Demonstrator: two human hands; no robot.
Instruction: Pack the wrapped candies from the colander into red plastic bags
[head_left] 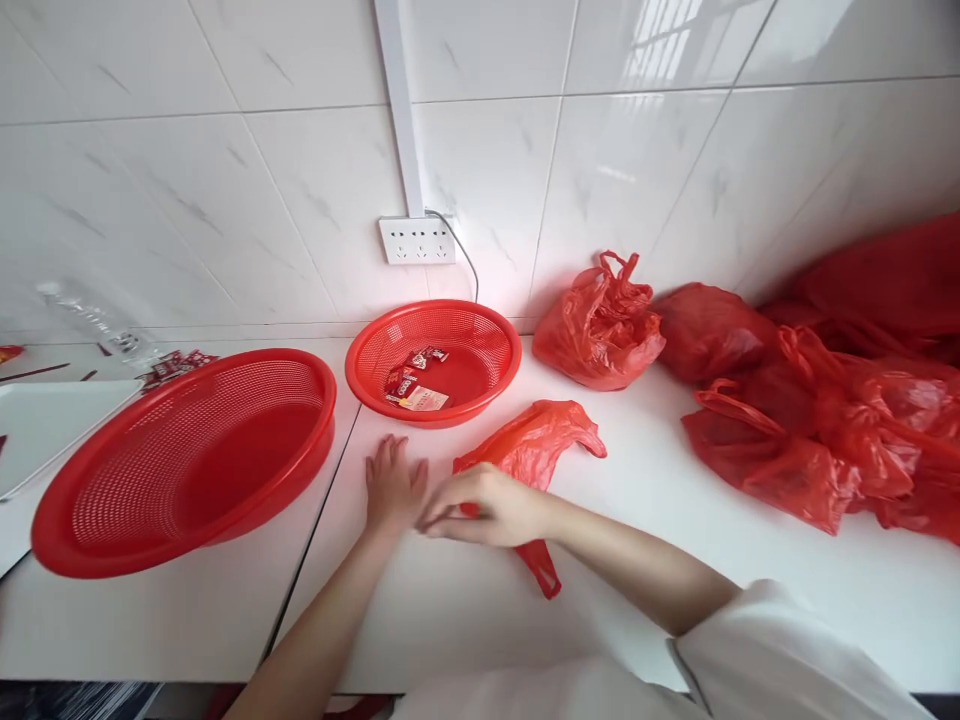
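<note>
My left hand (394, 487) lies flat on the white table with its fingers spread, just in front of the small red basket (487, 395). Bent over the flat red plastic bag (534, 440), my right hand (491, 505) has its fingertips drawn together beside my left wrist. Whether anything is between those fingertips I cannot make out. Part of the bag is hidden under the right hand and forearm; one handle sticks out below. Inside the small basket are a few dark red packets (401, 382) and a pale printed packet (425, 399).
A large red basket (319, 440) stands on the left, near a white tray (90, 415), more red packets (176, 367) and a clear plastic bottle (105, 325). Filled red bags (600, 325) crowd the right side. A socket strip (418, 241) is on the tiled wall.
</note>
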